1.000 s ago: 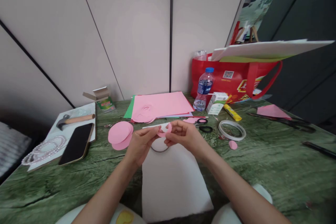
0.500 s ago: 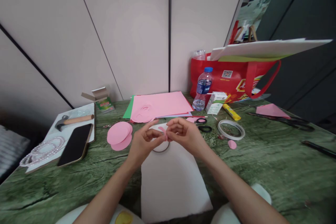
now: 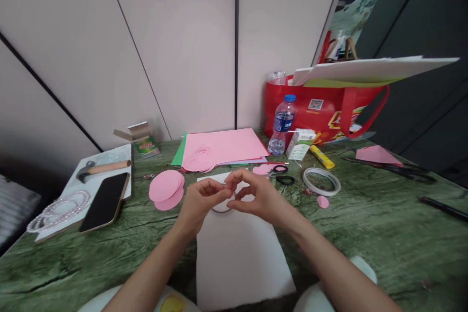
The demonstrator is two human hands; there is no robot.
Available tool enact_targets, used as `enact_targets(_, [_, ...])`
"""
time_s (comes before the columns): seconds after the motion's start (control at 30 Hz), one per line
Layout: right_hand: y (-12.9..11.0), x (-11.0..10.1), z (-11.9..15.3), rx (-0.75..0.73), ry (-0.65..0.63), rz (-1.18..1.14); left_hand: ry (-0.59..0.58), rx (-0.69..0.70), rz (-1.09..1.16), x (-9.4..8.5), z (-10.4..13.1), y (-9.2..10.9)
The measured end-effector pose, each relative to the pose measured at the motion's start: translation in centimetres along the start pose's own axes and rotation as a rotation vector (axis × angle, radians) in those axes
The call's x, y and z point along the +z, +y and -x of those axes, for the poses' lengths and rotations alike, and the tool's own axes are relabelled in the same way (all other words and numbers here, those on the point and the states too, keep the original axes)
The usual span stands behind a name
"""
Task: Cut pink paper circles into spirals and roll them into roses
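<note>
My left hand [image 3: 201, 201] is closed in a pinch on a small pink paper strip [image 3: 233, 192], most of which the fingers hide. From the other side, my right hand [image 3: 258, 193] curls its fingers around the same strip, its fingertips meeting those of the left. Both hands are above a white sheet [image 3: 239, 258] lying on the table. Under the fingers, part of a thin dark-edged ring [image 3: 221, 211] shows on that sheet; the rest of it is covered.
Pink paper circles [image 3: 166, 189] lie to the left, near a phone [image 3: 106, 202], hammer [image 3: 104, 167] and beads [image 3: 60, 209]. Coloured paper [image 3: 230, 144] is behind. Rightward are scissors [image 3: 285, 179], a tape roll [image 3: 309, 187], glue stick [image 3: 321, 157], bottle [image 3: 282, 124], carton [image 3: 301, 144] and red bag [image 3: 303, 107].
My right hand has shifted slightly left, its fingers closing over the left fingertips. Earlier the pink strip stood up visibly between the hands; now it is mostly covered.
</note>
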State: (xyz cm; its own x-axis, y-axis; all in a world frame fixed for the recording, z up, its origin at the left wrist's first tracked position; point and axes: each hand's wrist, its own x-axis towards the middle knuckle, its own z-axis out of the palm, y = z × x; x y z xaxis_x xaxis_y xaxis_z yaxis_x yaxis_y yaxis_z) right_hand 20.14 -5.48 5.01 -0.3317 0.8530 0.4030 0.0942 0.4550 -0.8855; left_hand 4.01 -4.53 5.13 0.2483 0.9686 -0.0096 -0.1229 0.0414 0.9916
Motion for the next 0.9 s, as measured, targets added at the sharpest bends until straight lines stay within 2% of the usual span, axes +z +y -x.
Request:
enact_targets(0.33, [0.4,1.3,0.0,-0.161,0.136,0.111,0.005,-0.106,0.200,0.4,0.3,0.2])
enact_targets(0.5, [0.5,2.9,0.3,-0.207,0.281,0.331,0.019,-0.221,0.423,0.6,0.3,0.0])
enact_targets(0.7, [0.6,3.3,0.4,-0.332,0.299,0.547,0.059,-0.256,0.526,0.5,0.0,-0.4])
enact_targets(0.8, [0.9,3.0,0.4,-0.427,0.286,0.590,0.083,-0.259,0.548,0.5,0.0,-0.5])
enact_targets(0.9, [1.1,2.8,0.3,-0.460,0.288,0.582,0.096,-0.246,0.565,0.6,0.0,-0.4])
